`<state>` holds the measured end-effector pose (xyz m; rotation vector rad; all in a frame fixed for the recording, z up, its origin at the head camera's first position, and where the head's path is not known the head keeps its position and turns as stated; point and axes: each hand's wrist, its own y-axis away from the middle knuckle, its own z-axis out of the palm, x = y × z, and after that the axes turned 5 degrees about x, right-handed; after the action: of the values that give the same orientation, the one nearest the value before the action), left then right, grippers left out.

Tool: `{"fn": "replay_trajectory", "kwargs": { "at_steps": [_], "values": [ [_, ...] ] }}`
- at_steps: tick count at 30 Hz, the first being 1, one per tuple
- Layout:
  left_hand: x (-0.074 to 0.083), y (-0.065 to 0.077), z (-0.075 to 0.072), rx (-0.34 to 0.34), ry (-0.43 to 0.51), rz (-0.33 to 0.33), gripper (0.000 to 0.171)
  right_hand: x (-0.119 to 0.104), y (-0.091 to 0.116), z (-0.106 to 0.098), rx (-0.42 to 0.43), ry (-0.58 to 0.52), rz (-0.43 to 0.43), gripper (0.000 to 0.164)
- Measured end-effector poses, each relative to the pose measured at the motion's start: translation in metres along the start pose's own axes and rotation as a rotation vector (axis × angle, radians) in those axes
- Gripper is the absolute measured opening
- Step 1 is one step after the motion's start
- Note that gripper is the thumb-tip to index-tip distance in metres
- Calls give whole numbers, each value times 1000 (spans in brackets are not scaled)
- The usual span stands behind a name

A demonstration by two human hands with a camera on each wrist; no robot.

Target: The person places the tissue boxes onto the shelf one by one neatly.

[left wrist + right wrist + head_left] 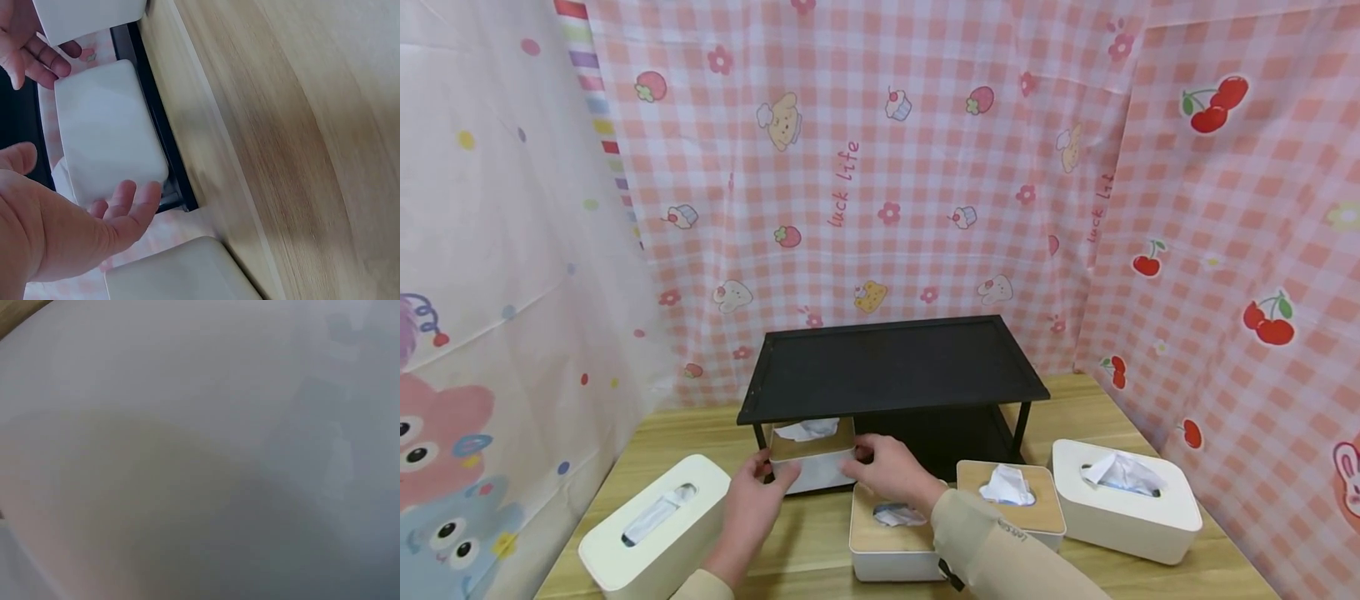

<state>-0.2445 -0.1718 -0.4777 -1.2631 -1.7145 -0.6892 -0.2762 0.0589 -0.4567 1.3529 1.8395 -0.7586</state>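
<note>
Between my two hands is a white tissue box (814, 472) with a wooden lid and a tissue sticking out, at the left end of the lower tier of a black two-tier shelf (895, 367). The shelf top hides its back part. My left hand (758, 502) grips the box's left end by the front shelf post, thumb toward the front face. At the right end, my right hand (891, 471) holds it with bent fingers. The left wrist view shows the box's plain white side (109, 131) with fingers at both ends. A blurred pale surface fills the right wrist view.
An all-white tissue box (658, 521) stands at the left, another (1123, 500) at the right. Two wooden-lidded tissue boxes, one (880, 567) under my right forearm and one (1037, 492) beside it, stand before the shelf. Patterned curtains (880, 167) surround the wooden table (805, 550).
</note>
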Motion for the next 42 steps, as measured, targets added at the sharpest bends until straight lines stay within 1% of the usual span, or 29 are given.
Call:
{"fn": "replay_trajectory", "kwargs": {
  "at_steps": [3, 7, 14, 19, 26, 36, 42],
  "values": [
    [2, 0, 0, -14, -11, 5, 78, 0, 1, -2, -19, 3, 18, 72],
    [3, -1, -1, -34, -19, 19, 84, -1, 1, -3, -45, 19, 22, 80],
    [0, -6, 0, -59, -38, 25, 91, -1, -2, -3, -76, 50, 48, 87],
    [-4, -10, 2, -78, -53, 6, 93, 1, -6, -1, -96, 67, 66, 91],
    [-4, -13, 4, -90, -73, -8, 97, 1, -8, -2, -117, 85, 70, 92],
    [-2, -11, 4, -94, -26, 3, 96, 2, -6, -10, -155, 94, 52, 90],
    [-3, -7, 4, -72, -9, 14, 95, 2, -2, -14, -153, 112, 32, 90]
  ]
}}
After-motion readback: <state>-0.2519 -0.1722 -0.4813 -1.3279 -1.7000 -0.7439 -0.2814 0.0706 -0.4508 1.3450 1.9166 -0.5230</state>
